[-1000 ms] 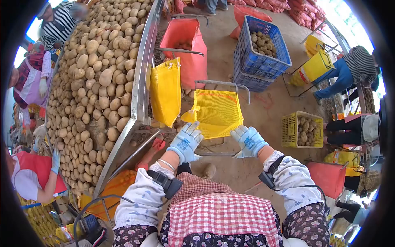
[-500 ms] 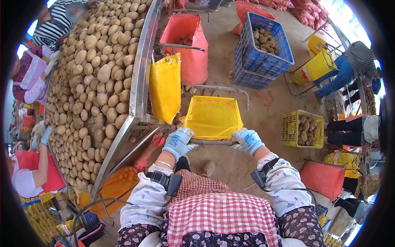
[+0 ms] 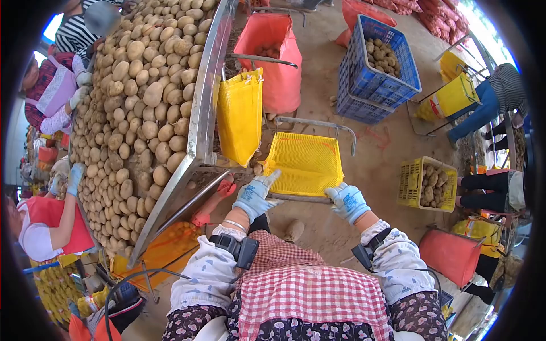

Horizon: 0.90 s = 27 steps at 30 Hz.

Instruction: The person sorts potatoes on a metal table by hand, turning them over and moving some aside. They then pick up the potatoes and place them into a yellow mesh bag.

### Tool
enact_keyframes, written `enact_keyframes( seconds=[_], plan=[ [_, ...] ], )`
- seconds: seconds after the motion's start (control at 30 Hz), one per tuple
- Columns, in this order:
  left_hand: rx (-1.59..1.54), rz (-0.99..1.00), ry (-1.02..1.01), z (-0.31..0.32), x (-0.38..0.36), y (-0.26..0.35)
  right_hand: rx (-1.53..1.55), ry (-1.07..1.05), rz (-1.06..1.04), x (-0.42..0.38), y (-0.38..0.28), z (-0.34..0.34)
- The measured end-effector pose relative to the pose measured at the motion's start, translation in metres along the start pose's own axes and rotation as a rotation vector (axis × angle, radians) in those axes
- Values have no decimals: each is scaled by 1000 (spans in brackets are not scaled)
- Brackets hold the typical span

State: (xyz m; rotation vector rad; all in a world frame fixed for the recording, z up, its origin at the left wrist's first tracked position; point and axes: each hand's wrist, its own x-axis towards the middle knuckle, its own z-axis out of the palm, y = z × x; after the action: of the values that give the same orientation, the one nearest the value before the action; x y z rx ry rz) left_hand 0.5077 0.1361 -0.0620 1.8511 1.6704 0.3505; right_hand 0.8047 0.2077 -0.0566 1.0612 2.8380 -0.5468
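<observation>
In the head view, a yellow mesh bag (image 3: 304,162) hangs with its mouth spread on a metal frame (image 3: 318,123). My left hand (image 3: 253,197), in a pale blue glove, grips the bag's near left corner, fingers over the edge and thumb apart by the near bar. At the near right corner, my gloved right hand (image 3: 348,202) has its fingers curled over the rim. Parts of the fingertips are hidden by the mesh and bar. Folded yellow bags (image 3: 240,116) hang beside it on the left.
A metal-edged table (image 3: 200,113) heaped with potatoes (image 3: 142,113) stands at left, people along its far side. Ahead are a red sack (image 3: 278,79) and stacked blue crates (image 3: 372,85). A yellow crate (image 3: 415,184) of potatoes sits right, near other workers.
The view has shifted, moving the scene slightly rightward. My left fingers have come further over the bag's edge, and the mesh near them looks more folded. My right hand stays at its corner.
</observation>
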Motion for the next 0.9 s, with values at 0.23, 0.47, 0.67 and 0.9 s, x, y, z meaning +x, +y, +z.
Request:
enact_keyframes(
  seconds=[0.23,0.47,0.67,0.9],
  plan=[
    [-112,-2,-10,10,5,-4,129,-148,199,4,3,8],
    [172,344,120,18,-9,4,92,176,-18,-17,4,20],
    [155,316,356,-12,-59,29,85,134,-89,-28,-15,-16],
    [274,95,776,-110,-143,-10,511,585,207,-18,-12,-14]
  ],
)
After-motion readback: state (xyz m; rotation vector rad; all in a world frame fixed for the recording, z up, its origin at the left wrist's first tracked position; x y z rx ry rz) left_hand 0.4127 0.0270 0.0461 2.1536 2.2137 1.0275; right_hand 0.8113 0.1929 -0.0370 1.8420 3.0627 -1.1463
